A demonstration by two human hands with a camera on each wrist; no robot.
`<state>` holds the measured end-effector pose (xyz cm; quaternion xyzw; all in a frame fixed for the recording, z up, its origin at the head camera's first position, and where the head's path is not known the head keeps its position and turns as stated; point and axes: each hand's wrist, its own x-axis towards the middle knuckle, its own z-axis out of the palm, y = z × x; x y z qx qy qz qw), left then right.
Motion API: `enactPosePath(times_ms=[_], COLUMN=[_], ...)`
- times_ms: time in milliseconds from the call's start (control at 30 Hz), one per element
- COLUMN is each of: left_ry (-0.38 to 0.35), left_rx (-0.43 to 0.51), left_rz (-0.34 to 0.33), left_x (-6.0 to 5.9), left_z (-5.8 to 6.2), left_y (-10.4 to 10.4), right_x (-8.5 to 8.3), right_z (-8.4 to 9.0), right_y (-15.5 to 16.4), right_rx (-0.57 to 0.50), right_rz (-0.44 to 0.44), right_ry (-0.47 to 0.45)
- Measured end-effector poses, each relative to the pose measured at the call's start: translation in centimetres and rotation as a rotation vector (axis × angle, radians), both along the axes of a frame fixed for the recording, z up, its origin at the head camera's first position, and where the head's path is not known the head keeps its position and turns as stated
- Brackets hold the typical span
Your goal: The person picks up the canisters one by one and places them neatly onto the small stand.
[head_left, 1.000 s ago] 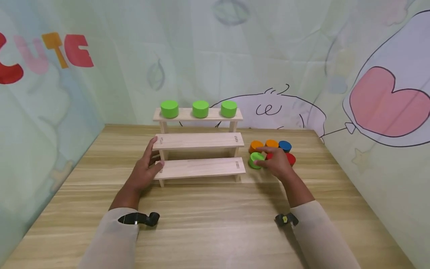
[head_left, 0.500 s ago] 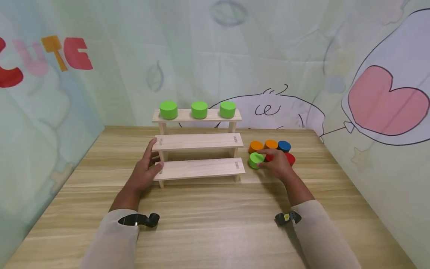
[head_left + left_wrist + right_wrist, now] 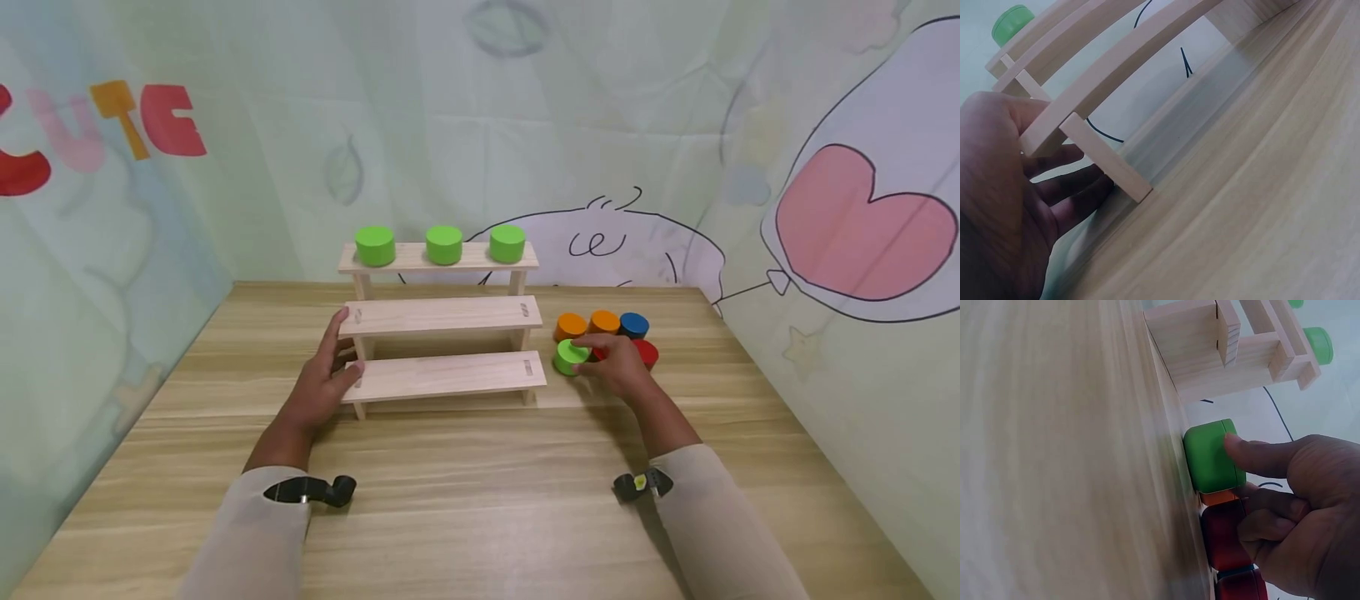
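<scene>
The table (image 3: pixel 465 492) supports an upright three-tier wooden rack (image 3: pixel 442 315). My left hand (image 3: pixel 322 385) grips its left end. My right hand (image 3: pixel 620 365), well apart, pinches one green cylinder (image 3: pixel 568 359) between thumb and finger, on the table right of the rack. Two orange cylinders (image 3: pixel 604 322), a blue cylinder (image 3: pixel 633 325) and red cylinders (image 3: pixel 647 353) stand near it. Three green cylinders (image 3: pixel 444 246) occupy the top tier.

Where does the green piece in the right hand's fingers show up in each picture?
Head: right of centre, the green piece, beside the wooden shelf, pinched by the right hand.
Left wrist: not in it; the green block at upper left is another, on the wooden shelf.
Right wrist: just right of centre, below the wooden shelf in the picture.
Shared landmark: the wooden shelf, in all three.
</scene>
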<state>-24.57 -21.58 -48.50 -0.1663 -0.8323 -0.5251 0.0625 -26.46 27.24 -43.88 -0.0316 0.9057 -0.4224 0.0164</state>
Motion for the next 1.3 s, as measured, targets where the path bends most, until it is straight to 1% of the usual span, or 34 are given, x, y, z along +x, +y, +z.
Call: enactPosePath(times_ms=[167, 333, 467, 733, 933, 1067, 1300], left_ry=[-0.013, -0.031, -0.037, -0.052, -0.048, -0.045, -0.027], left_rx=[-0.005, -0.013, -0.017, -0.013, -0.01, -0.003, -0.003], left_rz=[0.008, 0.017, 0.018, 0.017, 0.016, 0.017, 0.011], left_x=[0.0, 0.1, 0.0, 0.1, 0.0, 0.0, 0.0], left_z=[0.1, 0.3, 0.4, 0.4, 0.4, 0.5, 0.3], left_y=[0.2, 0.3, 0.3, 0.2, -0.1, -0.1, 0.1], right_x=[-0.1, 0.1, 0.1, 0.2, 0.5, 0.8, 1.4], right_z=[-0.3, -0.4, -0.4, -0.2, 0.5, 1.2, 2.1], right_y=[0.0, -0.1, -0.2, -0.4, -1.2, -1.7, -2.2], right_rx=[0.017, 0.025, 0.031, 0.004, 0.031, 0.041, 0.041], right_rz=[0.008, 0.001, 0.0, -0.016, -0.005, -0.014, -0.075], right_ry=[-0.034, -0.039, -0.028, -0.006, 0.063, 0.102, 0.194])
